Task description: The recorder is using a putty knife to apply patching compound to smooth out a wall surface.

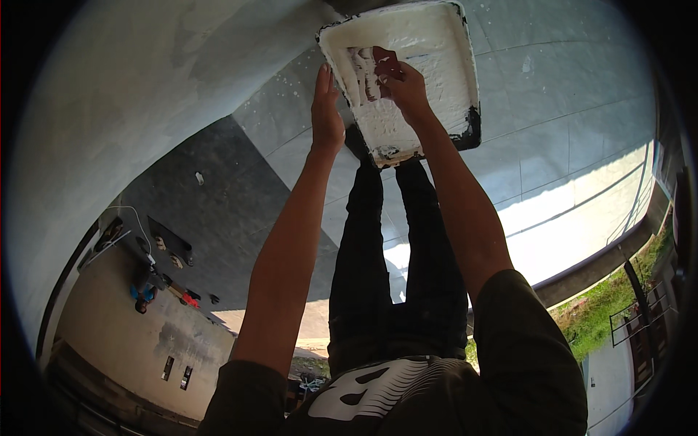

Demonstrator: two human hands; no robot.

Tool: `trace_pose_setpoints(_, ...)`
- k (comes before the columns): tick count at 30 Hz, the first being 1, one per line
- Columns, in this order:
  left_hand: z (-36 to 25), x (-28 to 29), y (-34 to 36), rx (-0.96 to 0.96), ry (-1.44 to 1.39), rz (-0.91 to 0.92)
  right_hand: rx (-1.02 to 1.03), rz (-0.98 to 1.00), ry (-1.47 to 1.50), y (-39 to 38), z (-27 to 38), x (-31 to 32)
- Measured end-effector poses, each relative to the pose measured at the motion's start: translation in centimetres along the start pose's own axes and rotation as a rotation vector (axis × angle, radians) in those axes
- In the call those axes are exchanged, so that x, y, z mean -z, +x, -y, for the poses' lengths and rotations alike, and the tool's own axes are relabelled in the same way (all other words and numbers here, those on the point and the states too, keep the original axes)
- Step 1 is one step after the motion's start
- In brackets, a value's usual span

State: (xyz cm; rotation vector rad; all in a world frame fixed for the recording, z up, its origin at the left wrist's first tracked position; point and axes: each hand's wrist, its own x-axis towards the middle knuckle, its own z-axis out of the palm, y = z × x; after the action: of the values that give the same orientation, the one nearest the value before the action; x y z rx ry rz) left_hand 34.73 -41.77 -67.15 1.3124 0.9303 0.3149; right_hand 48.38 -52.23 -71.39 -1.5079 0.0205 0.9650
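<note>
A paint tray (443,80) coated in thick white paint, with black showing along its edges, lies in front of me. My right hand (407,93) is closed around a dark red flat scraper (387,62) over the tray's left part. Beside the scraper is a streaky patch where dark red shows through the white. My left hand (327,120) lies along the tray's left side, fingers stretched out and close together. Whether its palm presses on the tray wall cannot be made out. The scraper's lower part is partly hidden by my right fingers.
A grey wall (145,94) rises on the left. Grey floor tiles (552,94) spread to the right, with a sunlit strip. My legs stand just below the tray. A dark floor area (211,189) holds sandals (174,259) and a cable. Grass (603,305) lies at lower right.
</note>
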Motion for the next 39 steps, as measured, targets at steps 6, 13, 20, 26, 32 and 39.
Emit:
trace_pose_setpoints(6,0.1,-0.1,0.0,0.021,-0.016,0.004,0.405,-0.299,-0.497,-2.1,1.3,0.3)
trace_pose_setpoints(13,0.2,-0.4,-0.3,0.042,-0.038,0.007,0.471,-0.325,-0.555,-3.3,1.4,-0.6)
trace_pose_setpoints(20,0.8,-0.6,-0.5,0.039,-0.085,0.014,0.479,-0.409,-0.496,-3.4,0.7,0.1)
trace_pose_setpoints(26,0.7,-0.6,-1.1,0.023,-0.077,0.034,0.32,-0.324,-0.476,-2.4,-0.4,1.9)
trace_pose_setpoints(32,-3.6,-0.7,-2.7,-0.031,0.0,0.055,-0.068,-0.246,0.261,-5.0,2.9,3.0)
trace_pose_setpoints(39,-14.2,-2.1,-6.5,-0.239,0.062,0.095,-0.15,-0.179,0.305,-9.1,9.6,4.7)
